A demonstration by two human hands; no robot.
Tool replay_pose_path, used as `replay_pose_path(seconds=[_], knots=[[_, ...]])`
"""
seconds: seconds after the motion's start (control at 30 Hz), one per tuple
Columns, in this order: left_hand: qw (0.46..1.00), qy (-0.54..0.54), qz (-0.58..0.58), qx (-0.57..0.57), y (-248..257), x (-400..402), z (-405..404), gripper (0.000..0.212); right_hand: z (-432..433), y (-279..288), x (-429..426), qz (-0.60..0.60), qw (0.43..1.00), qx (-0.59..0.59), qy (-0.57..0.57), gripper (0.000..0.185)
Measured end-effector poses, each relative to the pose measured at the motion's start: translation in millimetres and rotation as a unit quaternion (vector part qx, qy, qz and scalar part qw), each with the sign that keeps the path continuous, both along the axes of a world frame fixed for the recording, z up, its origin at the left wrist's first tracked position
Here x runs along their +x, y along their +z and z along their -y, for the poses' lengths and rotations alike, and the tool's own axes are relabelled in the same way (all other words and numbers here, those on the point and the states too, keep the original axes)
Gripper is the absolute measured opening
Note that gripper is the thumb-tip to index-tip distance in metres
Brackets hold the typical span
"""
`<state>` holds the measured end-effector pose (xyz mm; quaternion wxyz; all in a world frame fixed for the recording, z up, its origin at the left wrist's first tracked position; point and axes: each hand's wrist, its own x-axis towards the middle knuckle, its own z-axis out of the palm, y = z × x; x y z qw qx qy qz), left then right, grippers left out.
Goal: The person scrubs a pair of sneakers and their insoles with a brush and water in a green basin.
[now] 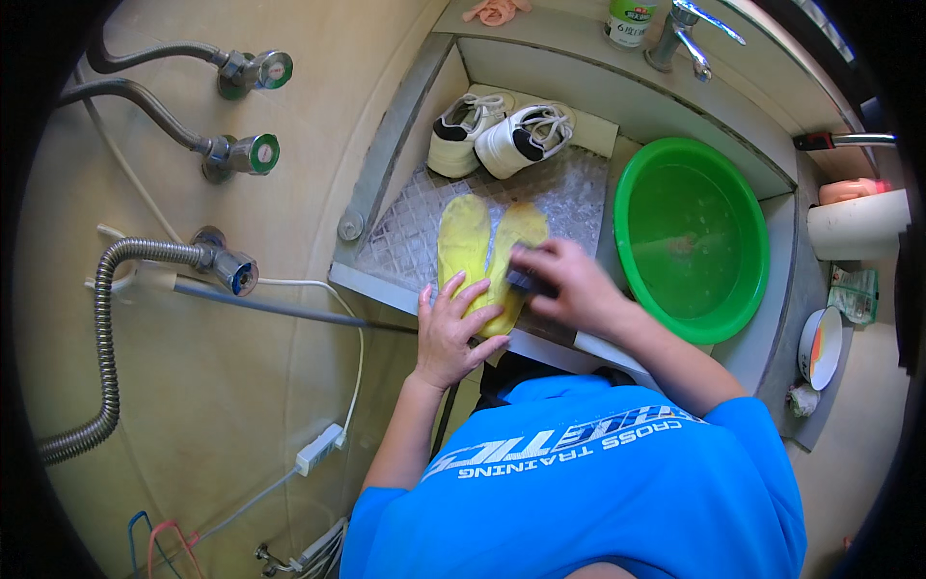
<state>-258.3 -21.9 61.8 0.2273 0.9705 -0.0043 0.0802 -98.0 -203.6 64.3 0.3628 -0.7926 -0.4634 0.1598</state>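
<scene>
Two yellow shoe insoles lie side by side on the ridged washboard surface (pixel 405 235) of the sink. My left hand (pixel 456 336) rests with spread fingers on the lower ends of the left insole (pixel 464 228) and the right insole (pixel 522 226). My right hand (pixel 571 279), a little blurred, grips a dark brush (pixel 522 279) against the right insole; its bristles cannot be made out. A pair of white shoes with laces, the left shoe (pixel 456 148) and the right shoe (pixel 506 148), stands behind the insoles.
A green plastic basin (pixel 626 289) holding water stands at the right in the sink. Behind it are a chrome faucet (pixel 680 36) and a green-capped container (pixel 628 25). An enamel bowl (pixel 821 347) sits on the right ledge. Valves with a metal hose (pixel 105 326) line the left wall.
</scene>
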Motion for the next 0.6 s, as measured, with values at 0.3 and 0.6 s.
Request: replay_pose_path(seconds=[0.3,0.6], knots=[[0.999,0.004,0.034,-0.029,-2.5,8.1,2.7,0.033,-17.0,-24.0,55.1,0.155,0.963,-0.183,-0.122,0.06],[0.998,0.007,0.048,-0.036,-3.1,6.8,0.5,0.032,-12.2,-36.3,38.3,0.141,0.978,-0.129,-0.08,0.059]])
